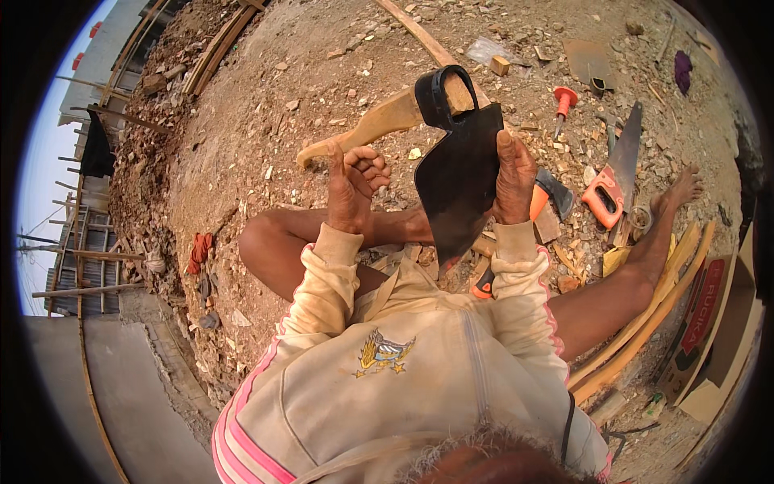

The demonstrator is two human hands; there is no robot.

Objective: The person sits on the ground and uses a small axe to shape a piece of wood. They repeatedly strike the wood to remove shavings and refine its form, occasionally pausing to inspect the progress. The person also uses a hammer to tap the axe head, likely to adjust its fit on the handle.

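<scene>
A hoe with a broad black metal blade (459,177) is held up in front of my chest. Its short, curved wooden handle (387,117) passes through the ring at the top of the blade and points left. My right hand (513,179) grips the blade's right edge, thumb on the near face and fingers behind it. Close below the handle, my left hand (356,189) has its thumb raised and fingers loosely curled, with a gap between and nothing visible inside. The thumb tip overlaps the handle in view; contact cannot be told.
Right of my hands lie a handsaw (617,173), a chisel with a red hand guard (564,105) and an axe or hatchet head (555,194). Long wooden strips (645,323) and a cardboard box (717,323) lie at the right. A plank (419,32) stretches across the rubble ahead.
</scene>
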